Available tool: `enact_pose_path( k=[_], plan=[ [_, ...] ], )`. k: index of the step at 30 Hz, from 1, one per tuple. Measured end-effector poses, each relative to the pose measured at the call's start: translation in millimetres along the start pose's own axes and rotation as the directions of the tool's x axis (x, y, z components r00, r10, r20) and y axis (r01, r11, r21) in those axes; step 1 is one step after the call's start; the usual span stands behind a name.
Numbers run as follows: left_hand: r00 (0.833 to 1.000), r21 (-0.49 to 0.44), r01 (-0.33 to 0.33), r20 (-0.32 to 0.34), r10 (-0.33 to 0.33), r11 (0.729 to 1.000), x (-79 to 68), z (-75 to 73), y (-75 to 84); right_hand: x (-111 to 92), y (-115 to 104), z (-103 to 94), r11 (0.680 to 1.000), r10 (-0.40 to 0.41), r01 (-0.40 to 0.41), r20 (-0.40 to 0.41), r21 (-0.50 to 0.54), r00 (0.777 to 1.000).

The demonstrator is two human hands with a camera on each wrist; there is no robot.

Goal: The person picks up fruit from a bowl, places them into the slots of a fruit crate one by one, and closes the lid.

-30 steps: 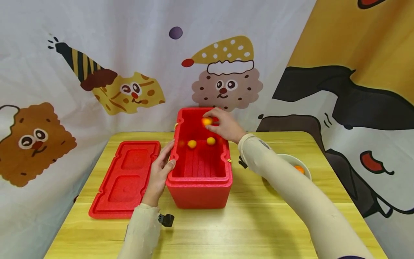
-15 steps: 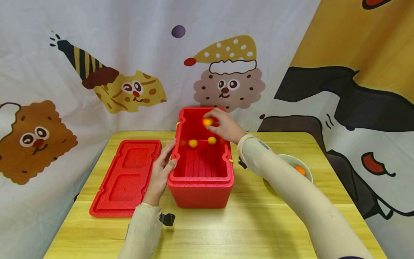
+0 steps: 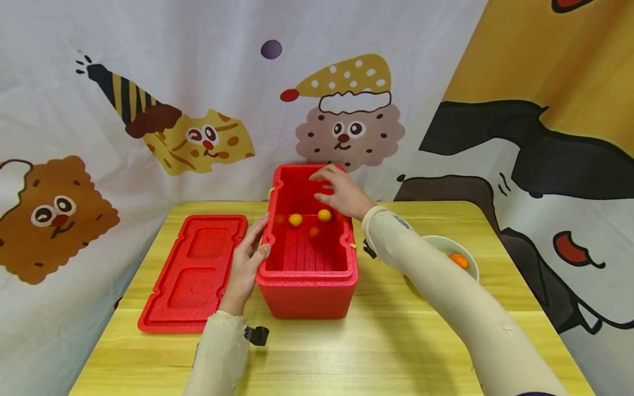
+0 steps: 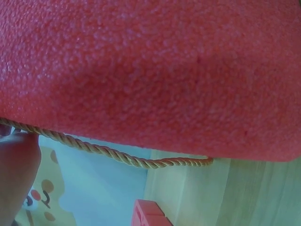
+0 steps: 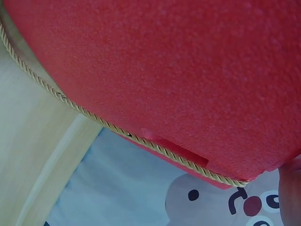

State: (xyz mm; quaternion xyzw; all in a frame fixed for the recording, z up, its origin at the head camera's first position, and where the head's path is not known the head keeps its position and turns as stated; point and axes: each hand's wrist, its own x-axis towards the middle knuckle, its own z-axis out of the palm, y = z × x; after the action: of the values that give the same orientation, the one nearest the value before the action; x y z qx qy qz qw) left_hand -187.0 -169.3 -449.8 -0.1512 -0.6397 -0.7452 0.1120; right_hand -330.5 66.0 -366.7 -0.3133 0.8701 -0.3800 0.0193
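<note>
In the head view, a deep red foam box [image 3: 306, 300] stands uncovered on the table. Two small round orange-coloured fruits, like tangerines, lie inside: a left one [image 3: 295, 220] and a right one [image 3: 324, 215]. Lower in the box is a blurred orange fruit [image 3: 314, 232]. My left hand [image 3: 245, 269] rests against the box's left side, fairly straight fingers along the wall and thumb at the rim. Above the box's far right part, my right hand [image 3: 344, 192] has its fingers spread and relaxed, holding nothing. Both wrist views show mostly red wall and a twisted gold cord [image 4: 117, 154].
A red lid [image 3: 193, 275] lies flat on the table [image 3: 396, 352] left of the box. At the right, partly behind my right forearm, a pale bowl [image 3: 473, 264] holds an orange fruit [image 3: 458, 260]. A printed cloth [image 3: 208, 33] hangs behind the table.
My right hand has let go of the orange fruit it was holding, and a blurred orange fruit now shows lower inside the box. The left hand has stayed in place.
</note>
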Motion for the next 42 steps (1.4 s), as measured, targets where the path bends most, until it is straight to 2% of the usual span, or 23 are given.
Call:
enact_pose_path(
  k=[10, 18, 27, 32, 38, 42],
  plan=[
    [1.0, 0.0, 0.008, 0.001, -0.008, 1.0, 0.7, 0.1, 1.5, -3, -2, -1.3, 1.0, -0.021, 0.022, -0.016, 0.014, 1.0],
    [1.0, 0.006, 0.021, -0.006, -0.021, 1.0, 0.0, -0.3, 1.6, -10, 0, -6.0, 0.999, -0.034, 0.034, -0.069, -0.013, 0.997],
    [1.0, -0.022, 0.022, -0.009, -0.023, 1.0, -0.7, 1.6, 0.1, -20, 9, -17.6, 0.999, -0.027, 0.029, -0.105, 0.017, 0.994],
    [1.0, -0.023, 0.019, -0.001, -0.019, 1.0, 0.4, 1.1, -0.8, -29, 18, -25.9, 1.0, -0.019, 0.022, -0.154, 0.02, 0.988],
    [0.999, -0.011, 0.031, -0.005, -0.031, 0.999, 0.3, 0.6, -1.1, -42, 27, -35.9, 0.999, -0.009, 0.016, -0.165, 0.041, 0.986],
    [1.0, -0.012, 0.024, -0.006, -0.024, 1.0, 0.7, 0.4, 0.3, -50, 29, -44.3, 0.999, 0.008, 0.0, -0.219, 0.039, 0.976]
  ],
)
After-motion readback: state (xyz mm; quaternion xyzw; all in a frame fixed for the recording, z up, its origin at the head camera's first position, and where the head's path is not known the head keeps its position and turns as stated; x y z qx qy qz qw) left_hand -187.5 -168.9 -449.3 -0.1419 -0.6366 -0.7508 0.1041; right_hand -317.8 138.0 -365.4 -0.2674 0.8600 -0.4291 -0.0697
